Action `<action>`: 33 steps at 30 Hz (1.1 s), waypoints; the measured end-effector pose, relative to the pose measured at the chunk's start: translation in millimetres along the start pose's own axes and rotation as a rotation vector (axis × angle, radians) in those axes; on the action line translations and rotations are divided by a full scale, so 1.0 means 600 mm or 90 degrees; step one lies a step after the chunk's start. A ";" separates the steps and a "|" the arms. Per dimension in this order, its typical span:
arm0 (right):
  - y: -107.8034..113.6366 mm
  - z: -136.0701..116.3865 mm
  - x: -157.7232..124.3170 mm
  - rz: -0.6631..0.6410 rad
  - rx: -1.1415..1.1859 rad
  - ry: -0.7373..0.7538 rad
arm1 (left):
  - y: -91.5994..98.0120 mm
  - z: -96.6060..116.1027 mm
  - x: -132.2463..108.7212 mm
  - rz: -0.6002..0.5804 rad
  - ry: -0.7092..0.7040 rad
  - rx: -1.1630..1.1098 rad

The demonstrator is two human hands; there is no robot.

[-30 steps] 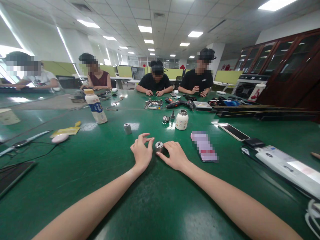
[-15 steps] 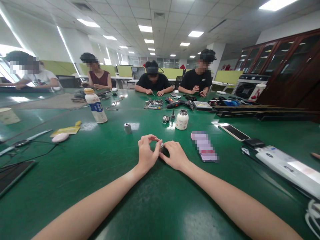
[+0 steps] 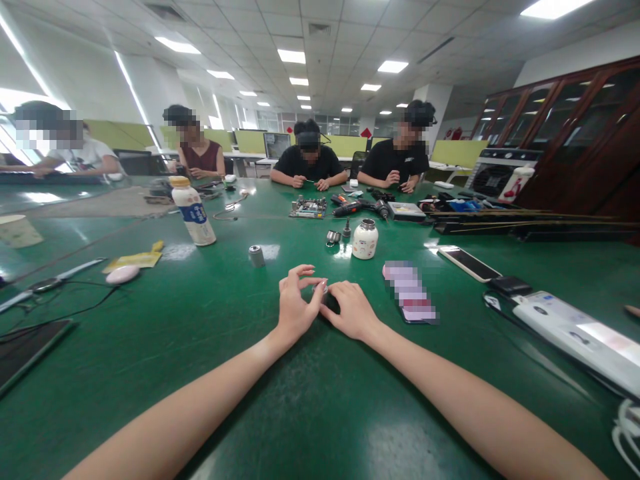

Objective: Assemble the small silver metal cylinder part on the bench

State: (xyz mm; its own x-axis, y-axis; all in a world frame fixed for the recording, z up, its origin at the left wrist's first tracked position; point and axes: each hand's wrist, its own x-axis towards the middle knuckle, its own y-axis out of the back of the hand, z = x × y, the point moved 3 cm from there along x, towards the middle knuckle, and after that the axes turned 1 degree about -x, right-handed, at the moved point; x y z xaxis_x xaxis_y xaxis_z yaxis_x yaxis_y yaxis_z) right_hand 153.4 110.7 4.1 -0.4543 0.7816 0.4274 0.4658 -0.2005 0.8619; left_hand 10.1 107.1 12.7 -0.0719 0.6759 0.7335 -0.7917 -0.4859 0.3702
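Note:
Both of my hands meet at the middle of the green table. My left hand pinches the top of a small metal cylinder with thumb and fingertips. My right hand is curled round the same cylinder from the right, steadying it on the table. Most of the cylinder is hidden between the fingers. A second small metal cylinder stands alone farther back to the left.
A white jar, small metal parts, a milk bottle, a phone, a power strip and a pink mouse lie around. Several people sit at the far side with a circuit board and a drill.
My left hand has moved right from beside the cylinder and closed its fingertips on the top. The right hand has stayed on it.

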 end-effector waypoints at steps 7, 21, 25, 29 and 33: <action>0.002 -0.002 0.000 -0.011 -0.014 -0.004 | 0.004 0.002 -0.001 0.040 -0.008 0.033; 0.000 0.001 0.000 -0.013 -0.009 0.001 | 0.006 0.009 0.002 -0.029 -0.007 -0.023; 0.001 -0.001 0.000 -0.014 -0.012 -0.005 | 0.007 0.009 0.001 -0.025 -0.012 -0.018; 0.000 0.000 0.000 -0.012 -0.014 -0.008 | 0.006 0.010 0.002 -0.024 -0.012 -0.023; -0.003 0.003 0.000 -0.011 -0.010 -0.003 | 0.007 0.012 0.002 -0.009 -0.026 -0.021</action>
State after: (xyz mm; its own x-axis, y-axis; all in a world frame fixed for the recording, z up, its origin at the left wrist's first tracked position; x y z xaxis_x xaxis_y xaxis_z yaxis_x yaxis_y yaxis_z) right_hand 154.2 112.2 2.2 -0.4588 0.7879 0.4107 0.4458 -0.1957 0.8735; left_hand 11.1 102.3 19.0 -0.0368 0.6593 0.7510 -0.8121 -0.4577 0.3620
